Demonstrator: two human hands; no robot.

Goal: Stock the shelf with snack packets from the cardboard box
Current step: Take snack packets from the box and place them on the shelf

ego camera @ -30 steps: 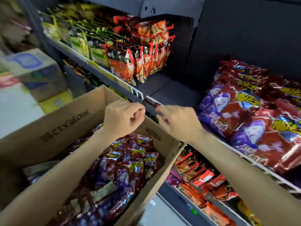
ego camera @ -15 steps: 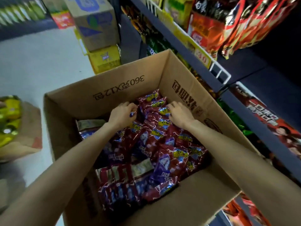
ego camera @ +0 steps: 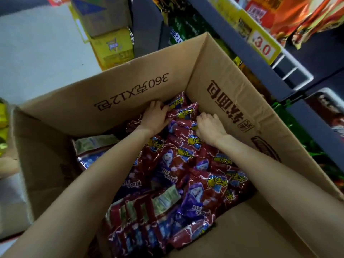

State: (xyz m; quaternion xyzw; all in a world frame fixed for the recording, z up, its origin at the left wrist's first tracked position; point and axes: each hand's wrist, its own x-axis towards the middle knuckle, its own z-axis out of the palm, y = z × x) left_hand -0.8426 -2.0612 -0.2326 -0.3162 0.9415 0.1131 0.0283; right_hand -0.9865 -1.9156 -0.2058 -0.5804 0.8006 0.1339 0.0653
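Across most of the view, open cardboard box [ego camera: 141, 86], flaps up, black print "360" on the far inner wall and large characters on the right inner wall. Just beside its right wall, dark shelf [ego camera: 249, 53] running from top centre to the right edge, with a yellow price tag [ego camera: 262, 48] reading "3.0" on the rail and orange and red packets [ego camera: 305, 17] standing above. Below that rail, green packets [ego camera: 186, 27] on a lower level, partly hidden by the box. Beyond the far left corner of the box, stacked cartons on a pale floor, yellow carton [ego camera: 113, 47] underneath a brown one.

Inside the box, dark red and purple snack packets [ego camera: 188, 175] heaped loosely, yellow lettering and a purple-haired figure on the fronts; along the left side, a few turned on edge, pale backs showing. Both bare forearms reaching down into the far right corner. Left hand [ego camera: 155, 116] against the far wall, fingers curled round the edge of the top packet [ego camera: 183, 113] in that corner. Right hand [ego camera: 210, 125] just beside the right wall, fingers bent down onto the packets near the same one; grasping or merely pressing, cannot tell. Hands near each other, not touching.
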